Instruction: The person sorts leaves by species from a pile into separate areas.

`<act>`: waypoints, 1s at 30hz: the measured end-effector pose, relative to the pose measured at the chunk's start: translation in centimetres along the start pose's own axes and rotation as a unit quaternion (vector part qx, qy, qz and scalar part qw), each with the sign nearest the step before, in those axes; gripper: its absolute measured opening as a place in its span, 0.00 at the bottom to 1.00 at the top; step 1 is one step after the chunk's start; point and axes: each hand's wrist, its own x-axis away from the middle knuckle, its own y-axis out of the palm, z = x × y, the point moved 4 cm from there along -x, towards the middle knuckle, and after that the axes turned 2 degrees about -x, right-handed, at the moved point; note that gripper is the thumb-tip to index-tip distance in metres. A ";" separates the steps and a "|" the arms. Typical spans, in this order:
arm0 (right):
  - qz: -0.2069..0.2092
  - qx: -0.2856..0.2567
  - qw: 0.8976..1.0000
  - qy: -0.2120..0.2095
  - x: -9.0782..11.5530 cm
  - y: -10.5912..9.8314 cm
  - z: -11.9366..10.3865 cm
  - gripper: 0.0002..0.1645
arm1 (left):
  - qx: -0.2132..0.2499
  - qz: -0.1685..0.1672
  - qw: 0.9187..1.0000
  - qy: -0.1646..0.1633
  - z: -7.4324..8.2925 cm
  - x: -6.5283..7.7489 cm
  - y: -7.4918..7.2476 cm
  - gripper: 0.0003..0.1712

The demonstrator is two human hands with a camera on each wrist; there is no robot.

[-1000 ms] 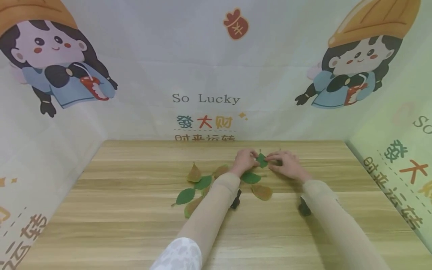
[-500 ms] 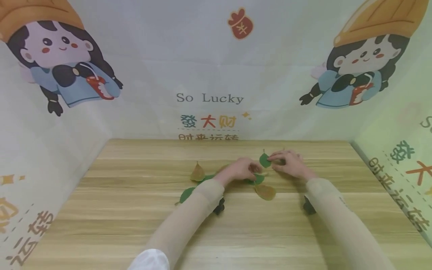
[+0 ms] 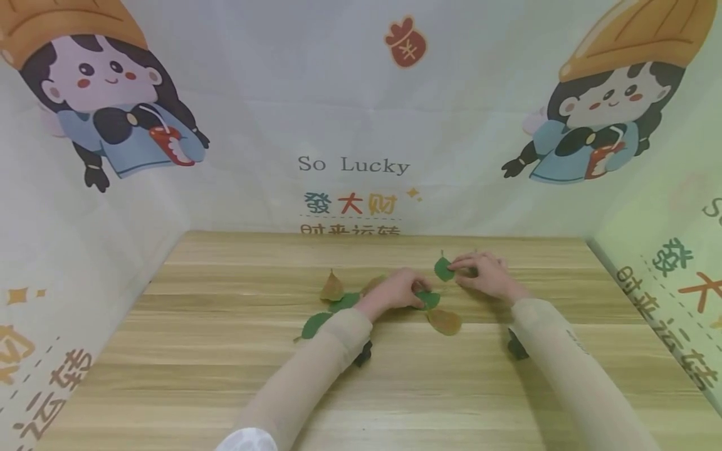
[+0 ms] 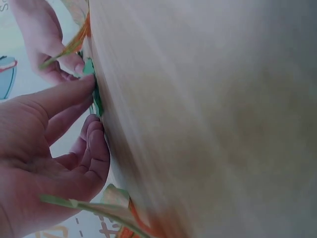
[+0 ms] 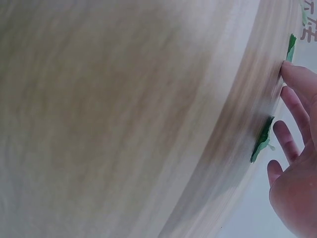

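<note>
My left hand (image 3: 399, 289) pinches the edge of a green leaf (image 3: 431, 300) lying on the wooden table; its thumb and a finger meet that leaf (image 4: 97, 96) in the left wrist view, the other fingers curled below. Farther back, my right hand (image 3: 486, 274) touches a second green leaf (image 3: 443, 269), stem pointing away, with fairly straight fingers. In the right wrist view, another green leaf (image 5: 262, 140) lies beneath the right hand's fingers; the head view shows only its stem tip. Just in front of the left hand's leaf is a brownish leaf (image 3: 444, 322).
To the left lie a brown leaf (image 3: 331, 288) and green leaves (image 3: 344, 302), partly behind the left arm. Another green leaf (image 3: 314, 326) sits by the left sleeve (image 3: 304, 382). The table (image 3: 186, 351) meets a printed cloth (image 3: 248, 138) at the back.
My left hand has let go of the far green leaf and come back and left to the nearer green leaf. The right hand stays at the far leaf. The head view shifts slightly.
</note>
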 end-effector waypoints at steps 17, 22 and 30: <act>-0.002 -0.012 1.000 0.008 -0.1 0.1 0.1 0.21 | 0.024 0.016 0.999 -0.039 0.3 0.5 -0.2 0.21; -0.001 -0.015 1.000 0.005 -0.1 0.0 0.1 0.21 | 0.044 0.021 0.998 -0.046 0.1 0.6 -0.3 0.24; -0.005 -0.015 1.000 0.001 0.0 -0.1 -0.2 0.21 | 0.054 0.032 0.997 -0.033 -0.7 0.6 -0.8 0.19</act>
